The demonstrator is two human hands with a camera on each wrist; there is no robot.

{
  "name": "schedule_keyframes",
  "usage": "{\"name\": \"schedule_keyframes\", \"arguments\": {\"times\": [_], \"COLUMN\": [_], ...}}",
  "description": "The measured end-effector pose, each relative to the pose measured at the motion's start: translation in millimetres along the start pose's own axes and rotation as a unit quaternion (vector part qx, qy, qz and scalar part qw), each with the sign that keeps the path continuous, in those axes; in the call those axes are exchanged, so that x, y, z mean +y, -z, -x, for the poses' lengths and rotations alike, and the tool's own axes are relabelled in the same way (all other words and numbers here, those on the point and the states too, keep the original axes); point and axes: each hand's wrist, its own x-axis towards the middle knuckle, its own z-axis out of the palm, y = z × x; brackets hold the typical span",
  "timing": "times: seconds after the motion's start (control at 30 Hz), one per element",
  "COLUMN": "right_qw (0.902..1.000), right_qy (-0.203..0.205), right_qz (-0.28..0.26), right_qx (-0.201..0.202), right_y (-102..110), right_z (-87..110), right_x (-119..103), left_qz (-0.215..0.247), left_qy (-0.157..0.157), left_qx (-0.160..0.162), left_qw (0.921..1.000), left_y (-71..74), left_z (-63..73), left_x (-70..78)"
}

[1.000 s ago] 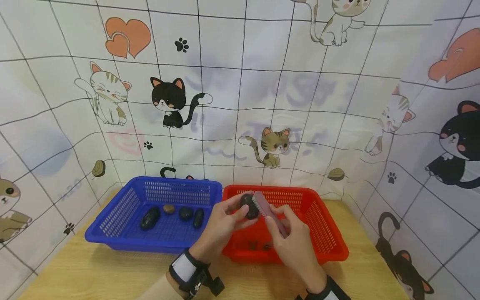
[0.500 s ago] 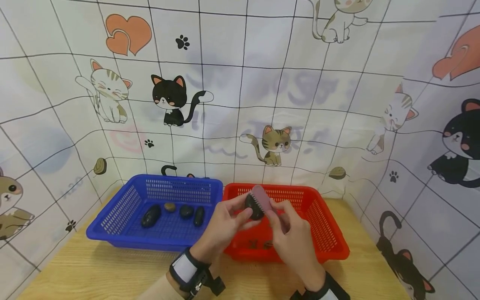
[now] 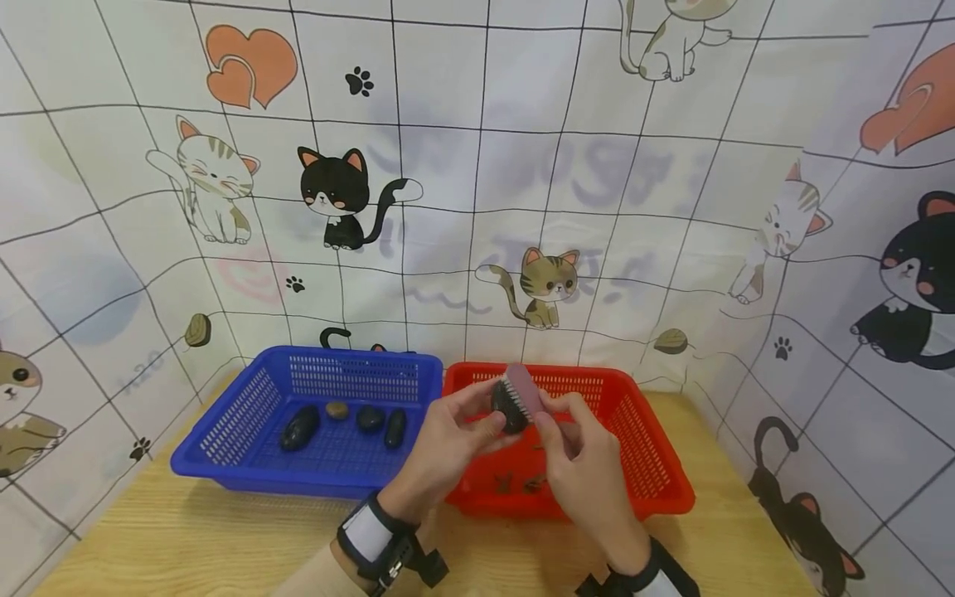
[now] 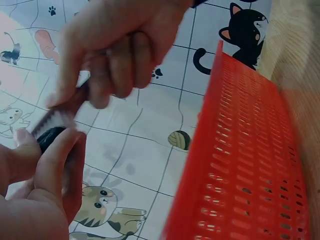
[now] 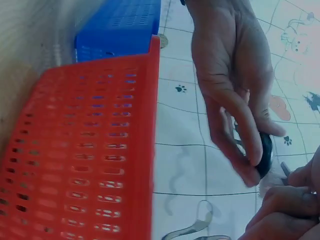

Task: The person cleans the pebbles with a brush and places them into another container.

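My left hand (image 3: 448, 435) holds a dark, rounded stone (image 3: 507, 417) between thumb and fingers, up over the red basket (image 3: 656, 452). In my right hand (image 3: 589, 473) is a pink brush (image 3: 525, 385), gripped near its lower end. Its pale bristles press against the right side of the stone. The left wrist view shows the bristles meeting the dark stone (image 4: 50, 137), with the left thumb beside it. From the right wrist, the stone (image 5: 266, 155) appears pinched in the left fingers, and the bristles are blurred.
A blue basket (image 3: 246, 477) stands to the left of the red one, with several dark stones (image 3: 300, 428) and a small tan stone (image 3: 336, 410) in it. Small brown pieces (image 3: 504, 482) lie in the red basket. Behind the wooden table (image 3: 246, 547) hangs a cat-print sheet (image 3: 440, 166).
The brush has moved up and slightly right along the stone, its bristles staying against it. Both hands remain over the red basket. The stones in the blue basket have not moved.
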Motion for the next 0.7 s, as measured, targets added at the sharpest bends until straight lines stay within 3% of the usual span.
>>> {"name": "schedule_keyframes", "arguments": {"times": [0.17,0.37,0.5,0.7], "right_qw": [0.9995,0.999,0.9993,0.9991], "right_qy": [-0.017,0.012,0.005,-0.008], "right_qz": [-0.026,-0.032,-0.032,-0.038], "right_qx": [-0.011,-0.027,-0.02,-0.016], "right_y": [1.4,-5.9,-4.8,-4.9], "right_z": [9.5,4.1,-5.4,5.5], "right_x": [-0.5,-8.3,-8.4,-8.7], "left_qz": [0.022,0.014,0.028,0.032], "left_qy": [-0.01,-0.009,-0.013,-0.015], "left_qx": [0.02,0.0,-0.008,0.029], "left_qw": [0.9995,0.9999,0.9995,0.9989], "left_y": [2.5,6.6,5.6,4.9], "left_z": [0.7,-0.3,-0.6,-0.4], "left_x": [4.2,4.3,3.8,6.2]}}
